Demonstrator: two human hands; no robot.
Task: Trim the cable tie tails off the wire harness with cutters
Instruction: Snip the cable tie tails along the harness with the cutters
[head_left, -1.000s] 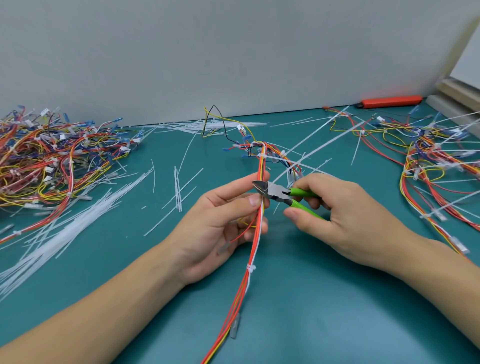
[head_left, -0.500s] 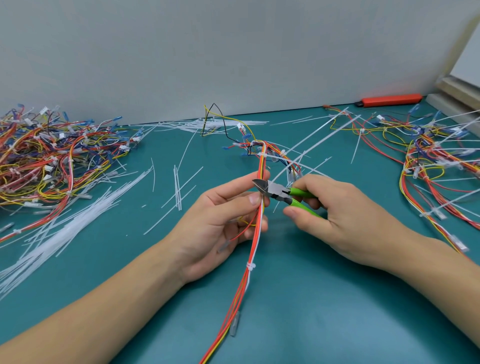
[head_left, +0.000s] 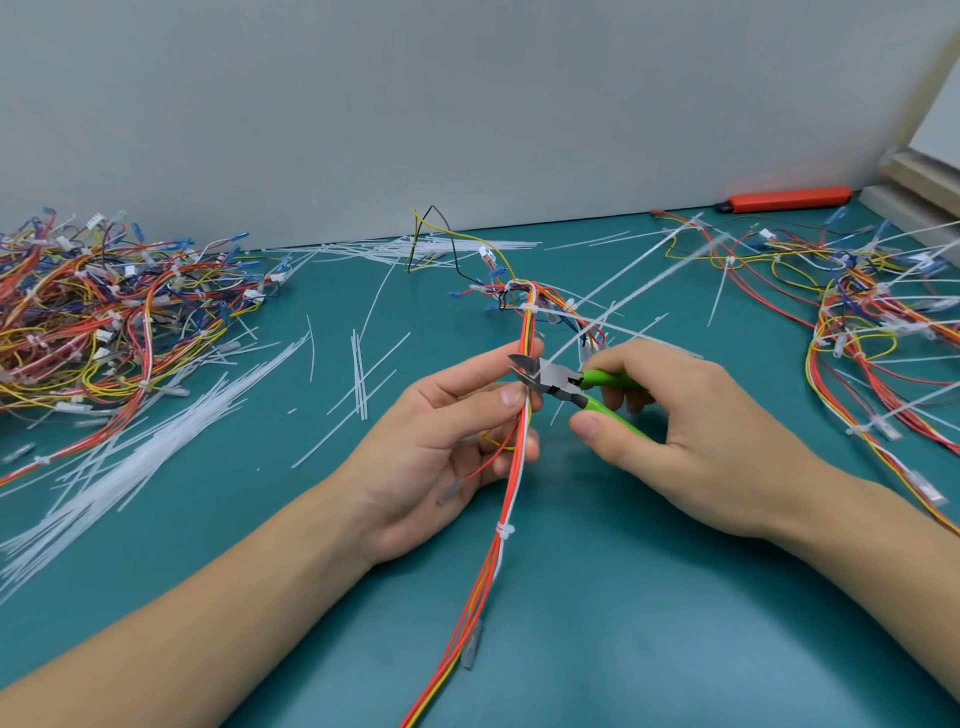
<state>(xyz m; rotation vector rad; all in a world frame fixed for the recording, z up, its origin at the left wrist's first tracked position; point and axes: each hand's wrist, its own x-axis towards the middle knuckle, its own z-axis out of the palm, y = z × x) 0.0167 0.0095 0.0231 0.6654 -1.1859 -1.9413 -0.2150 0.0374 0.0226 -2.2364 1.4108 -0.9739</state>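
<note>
A wire harness (head_left: 511, 483) of red, orange, yellow and white wires runs from the table's front edge up to a tangle at the middle. My left hand (head_left: 441, 447) pinches it between thumb and fingers. My right hand (head_left: 685, 436) grips green-handled cutters (head_left: 566, 387), whose steel jaws sit against the harness just above my left thumb. A trimmed white cable tie (head_left: 503, 531) wraps the harness below my left hand. Long white tie tails (head_left: 628, 291) stick out from the harness beyond the cutters.
A heap of harnesses (head_left: 104, 322) lies at the left, another pile (head_left: 872, 322) at the right. Cut white tie tails (head_left: 130, 467) are strewn over the green mat. An orange utility knife (head_left: 789, 198) lies by the grey wall at the back right.
The view has shifted very slightly. The cutters' jaws stay at the harness by my left thumb, and both hands keep their hold.
</note>
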